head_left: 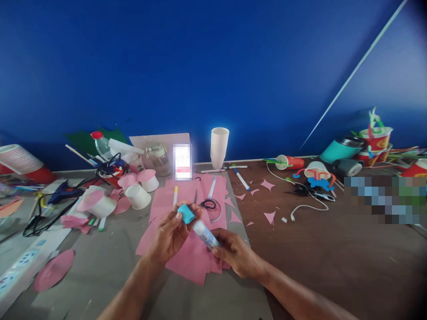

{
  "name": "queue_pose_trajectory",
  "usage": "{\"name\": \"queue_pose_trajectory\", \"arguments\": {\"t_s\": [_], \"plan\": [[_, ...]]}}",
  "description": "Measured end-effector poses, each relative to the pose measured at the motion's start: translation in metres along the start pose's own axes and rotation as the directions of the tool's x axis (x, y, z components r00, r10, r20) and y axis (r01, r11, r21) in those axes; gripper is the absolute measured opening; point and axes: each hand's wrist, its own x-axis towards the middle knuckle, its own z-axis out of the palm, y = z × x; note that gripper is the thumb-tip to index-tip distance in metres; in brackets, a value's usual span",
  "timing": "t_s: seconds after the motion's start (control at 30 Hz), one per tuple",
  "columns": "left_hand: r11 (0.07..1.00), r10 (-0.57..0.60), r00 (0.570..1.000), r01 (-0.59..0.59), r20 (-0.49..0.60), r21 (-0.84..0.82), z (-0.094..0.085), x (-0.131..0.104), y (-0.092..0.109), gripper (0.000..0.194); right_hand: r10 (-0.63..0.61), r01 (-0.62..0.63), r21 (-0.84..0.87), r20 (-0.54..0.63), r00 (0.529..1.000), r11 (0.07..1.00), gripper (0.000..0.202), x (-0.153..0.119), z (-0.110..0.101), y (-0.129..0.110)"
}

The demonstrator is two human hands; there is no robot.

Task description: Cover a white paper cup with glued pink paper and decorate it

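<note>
Head view: the left hand [176, 229] pinches a teal cap [186, 214], while the right hand [235, 251] grasps an uncapped glue stick [206, 235], its end pointed at the cap. Beneath both grips lie pink paper sheets [190, 262]; just beyond them sit black-handled scissors [208, 204], and farther off, stacked white cups [219, 149].
</note>
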Motion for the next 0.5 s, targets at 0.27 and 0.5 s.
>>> {"name": "queue_pose_trajectory", "arguments": {"t_s": [0.27, 0.5], "plan": [[0.991, -0.079, 0.992, 0.068, 0.098, 0.112, 0.0033, -0.0039, -0.0044, 0.028, -0.044, 0.042, -0.072, -0.036, 0.998, 0.997, 0.059, 0.0009, -0.0016, 0.0014], [0.951, 0.035, 0.997, -0.054, 0.069, 0.305, 0.0032, -0.0059, -0.0051, 0.034, -0.098, 0.083, -0.146, -0.1, 0.99, 0.986, 0.047, -0.0002, 0.0018, 0.0044]]}}
